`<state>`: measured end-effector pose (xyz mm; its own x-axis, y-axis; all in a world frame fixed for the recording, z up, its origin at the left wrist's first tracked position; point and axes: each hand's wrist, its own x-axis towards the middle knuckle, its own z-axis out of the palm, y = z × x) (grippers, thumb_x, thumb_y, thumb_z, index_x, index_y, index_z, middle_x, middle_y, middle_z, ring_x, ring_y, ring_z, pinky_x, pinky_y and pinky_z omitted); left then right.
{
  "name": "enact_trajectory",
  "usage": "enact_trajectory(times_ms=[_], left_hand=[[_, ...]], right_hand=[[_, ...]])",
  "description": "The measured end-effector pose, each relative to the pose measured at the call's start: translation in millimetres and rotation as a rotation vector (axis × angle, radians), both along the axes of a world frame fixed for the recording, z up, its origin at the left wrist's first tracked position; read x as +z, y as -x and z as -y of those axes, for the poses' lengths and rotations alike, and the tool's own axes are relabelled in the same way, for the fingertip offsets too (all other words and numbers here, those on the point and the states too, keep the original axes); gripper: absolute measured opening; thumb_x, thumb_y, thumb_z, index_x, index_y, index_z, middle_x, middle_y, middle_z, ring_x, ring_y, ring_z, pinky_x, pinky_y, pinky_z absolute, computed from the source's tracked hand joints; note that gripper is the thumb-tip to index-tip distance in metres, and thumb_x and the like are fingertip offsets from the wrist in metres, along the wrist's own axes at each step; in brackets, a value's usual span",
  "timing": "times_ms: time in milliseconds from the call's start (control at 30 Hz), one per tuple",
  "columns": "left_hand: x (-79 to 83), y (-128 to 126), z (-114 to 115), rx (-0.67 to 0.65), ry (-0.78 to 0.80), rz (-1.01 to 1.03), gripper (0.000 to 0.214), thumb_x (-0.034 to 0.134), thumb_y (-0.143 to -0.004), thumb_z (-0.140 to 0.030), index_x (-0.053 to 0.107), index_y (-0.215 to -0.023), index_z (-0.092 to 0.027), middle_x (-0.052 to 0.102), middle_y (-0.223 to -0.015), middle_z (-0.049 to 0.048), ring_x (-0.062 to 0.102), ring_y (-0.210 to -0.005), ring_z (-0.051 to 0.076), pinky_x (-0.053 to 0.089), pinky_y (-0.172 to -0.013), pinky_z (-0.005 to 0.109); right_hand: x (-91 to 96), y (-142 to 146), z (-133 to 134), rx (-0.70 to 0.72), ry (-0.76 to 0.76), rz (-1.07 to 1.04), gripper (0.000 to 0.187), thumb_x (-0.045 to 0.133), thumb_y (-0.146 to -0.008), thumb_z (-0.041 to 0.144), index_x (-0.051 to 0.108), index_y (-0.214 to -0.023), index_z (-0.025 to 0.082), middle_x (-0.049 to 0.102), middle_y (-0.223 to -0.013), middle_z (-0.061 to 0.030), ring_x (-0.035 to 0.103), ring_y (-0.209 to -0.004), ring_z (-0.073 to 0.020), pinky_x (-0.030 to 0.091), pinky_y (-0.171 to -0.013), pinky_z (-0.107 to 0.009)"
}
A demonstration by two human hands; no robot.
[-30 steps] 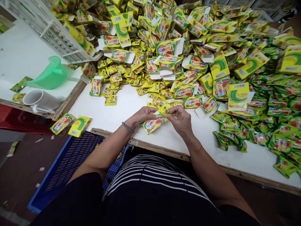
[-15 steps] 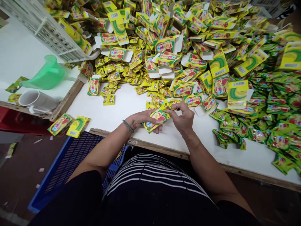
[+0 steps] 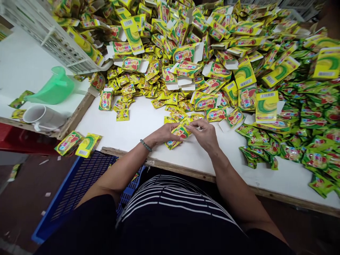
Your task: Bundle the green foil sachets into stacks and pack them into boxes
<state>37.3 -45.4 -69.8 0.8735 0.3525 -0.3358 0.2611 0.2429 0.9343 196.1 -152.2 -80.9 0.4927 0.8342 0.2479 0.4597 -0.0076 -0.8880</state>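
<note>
My left hand (image 3: 165,134) grips a small yellow and green candy box (image 3: 181,132), fingers wrapped round it just above the table's front edge. At the upper right end of that box, my right hand (image 3: 204,134) is closed in a pinch, thumb and fingers touching the end; whether a sachet is also between them is hidden. Just beyond the hands lie small yellow candy sachets (image 3: 177,115), in front of a larger heap of the same sachets (image 3: 148,83). Candy boxes, some with white flaps standing out, such as one box (image 3: 205,101), lie on and around the heap.
Green sachets (image 3: 316,122) are piled at the right. At the left are a white plastic basket (image 3: 57,39), a green scoop (image 3: 54,88) and a white mug (image 3: 44,117). Two boxes, one green-faced (image 3: 68,142), sit above a blue crate (image 3: 71,191). A wooden strip (image 3: 183,170) edges the table.
My right hand has shifted slightly left and down, its fingers drawn closer onto the box's end. My left hand still holds the box, now covering more of its side.
</note>
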Motion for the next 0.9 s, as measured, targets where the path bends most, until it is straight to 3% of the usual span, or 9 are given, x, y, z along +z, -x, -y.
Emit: enact_trajectory(times_ms=[100, 233, 467, 600, 733, 833, 900], left_hand=[[-0.7, -1, 0, 0.045, 0.05, -0.008, 0.036, 0.082, -0.064, -0.029, 0.06, -0.087, -0.012, 0.068, -0.076, 0.0022, 0.062, -0.063, 0.01, 0.049, -0.063, 0.026], [1.5, -3, -1, 0.103, -0.026, -0.007, 0.034, 0.082, -0.062, -0.03, 0.06, -0.082, -0.012, 0.066, -0.072, 0.0008, 0.058, -0.06, 0.009, 0.047, -0.06, 0.024], [-1.4, -4, -2, 0.123, -0.061, 0.028, 0.034, 0.081, -0.062, -0.033, 0.063, -0.082, -0.012, 0.066, -0.072, -0.0002, 0.056, -0.061, 0.008, 0.043, -0.06, 0.022], [1.2, -4, 0, 0.111, -0.097, -0.001, 0.032, 0.081, -0.062, -0.033, 0.063, -0.078, -0.012, 0.061, -0.067, -0.0025, 0.051, -0.058, 0.007, 0.039, -0.057, 0.021], [3.4, -4, 1, 0.132, -0.056, -0.001, 0.032, 0.08, -0.06, -0.032, 0.062, -0.078, -0.013, 0.063, -0.069, -0.0023, 0.053, -0.06, 0.008, 0.04, -0.058, 0.022], [1.4, -5, -1, 0.149, -0.182, 0.002, 0.026, 0.077, -0.062, -0.028, 0.06, -0.073, -0.013, 0.058, -0.065, -0.0045, 0.05, -0.06, 0.008, 0.038, -0.058, 0.021], [0.7, -5, -1, 0.19, -0.189, 0.033, 0.03, 0.078, -0.061, -0.027, 0.06, -0.081, -0.013, 0.057, -0.065, -0.0055, 0.05, -0.06, 0.008, 0.038, -0.059, 0.021]], right_hand=[[-0.2, 6, 0, 0.017, -0.028, 0.034, 0.021, 0.067, -0.081, 0.044, 0.071, -0.072, 0.025, 0.071, -0.076, -0.0024, 0.062, -0.083, -0.0216, 0.05, -0.082, -0.04], [1.5, 11, 2, -0.102, -0.053, 0.11, 0.017, 0.063, -0.084, 0.04, 0.071, -0.084, 0.026, 0.072, -0.085, -0.0042, 0.064, -0.093, -0.0236, 0.046, -0.092, -0.045], [1.5, 16, -1, -0.125, -0.051, 0.116, 0.016, 0.061, -0.086, 0.041, 0.066, -0.086, 0.025, 0.072, -0.089, -0.0049, 0.064, -0.096, -0.0247, 0.046, -0.093, -0.046], [0.4, 19, -1, -0.036, -0.022, 0.125, 0.015, 0.06, -0.086, 0.039, 0.065, -0.087, 0.025, 0.072, -0.087, -0.0038, 0.065, -0.094, -0.0244, 0.043, -0.098, -0.05], [1.2, 21, -2, -0.118, -0.07, 0.088, 0.017, 0.061, -0.086, 0.04, 0.065, -0.093, 0.025, 0.072, -0.09, -0.0058, 0.06, -0.106, -0.0268, 0.04, -0.103, -0.053], [0.6, 26, -4, -0.029, -0.047, 0.101, 0.018, 0.062, -0.085, 0.041, 0.066, -0.093, 0.026, 0.071, -0.093, -0.0062, 0.06, -0.108, -0.0275, 0.038, -0.105, -0.054], [-0.1, 28, -6, 0.038, -0.019, 0.058, 0.019, 0.061, -0.085, 0.041, 0.066, -0.095, 0.026, 0.071, -0.098, -0.0062, 0.063, -0.102, -0.0255, 0.041, -0.103, -0.052]])
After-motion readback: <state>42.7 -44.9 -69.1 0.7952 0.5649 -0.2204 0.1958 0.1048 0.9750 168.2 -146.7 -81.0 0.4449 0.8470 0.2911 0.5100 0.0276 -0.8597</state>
